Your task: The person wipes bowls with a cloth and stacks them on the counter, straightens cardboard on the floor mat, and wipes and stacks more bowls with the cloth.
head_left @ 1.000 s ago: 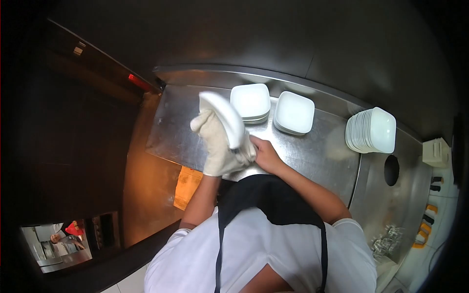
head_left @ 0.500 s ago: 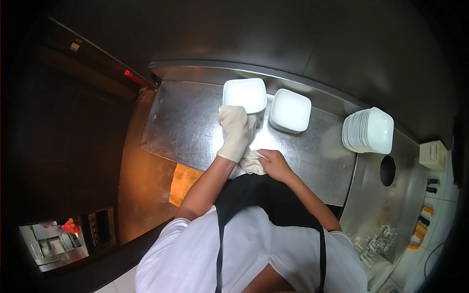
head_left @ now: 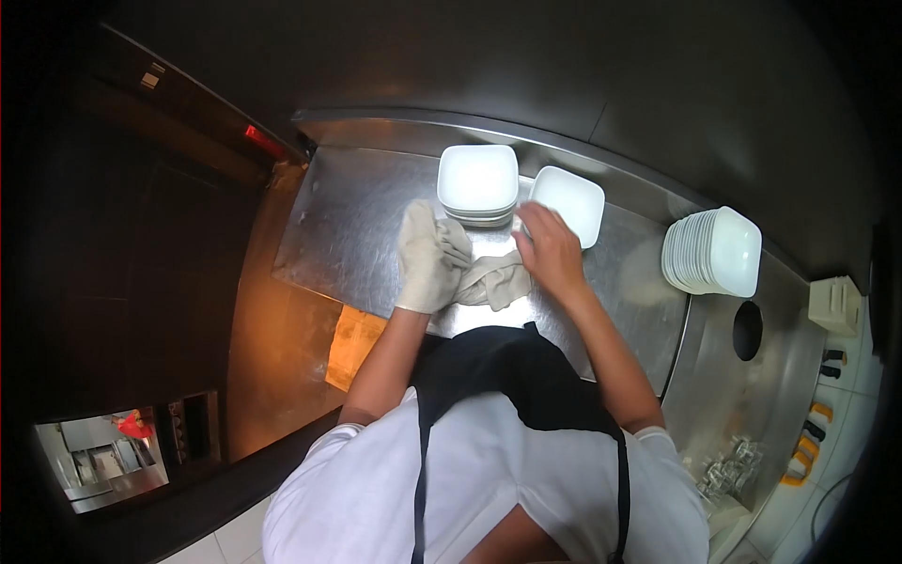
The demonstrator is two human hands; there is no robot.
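Observation:
A pale glove covers my left hand (head_left: pixel 430 263), whose fingers are curled together below a stack of white square dishes (head_left: pixel 477 177). From that hand a crumpled beige cloth (head_left: pixel 496 280) spreads rightward over the steel counter. How firmly the glove grips it is partly hidden by folds. My right hand (head_left: pixel 554 252) is bare, with thumb and fingers apart. Its fingertips overlap the left edge of a second stack of white square dishes (head_left: pixel 575 202); whether they touch it I cannot tell.
Farther right stands a taller, leaning stack of white dishes (head_left: pixel 711 252) near a dark round hole (head_left: pixel 747 331). A raised steel edge (head_left: pixel 404 120) runs along the counter's back. Metal pieces (head_left: pixel 731 470) and yellow-and-black handles (head_left: pixel 803 451) lie at the lower right.
My right hand has let go of the cloth and moved up towards the second stack. My left hand has drawn back from the first stack, down and left. The cloth now lies more spread out.

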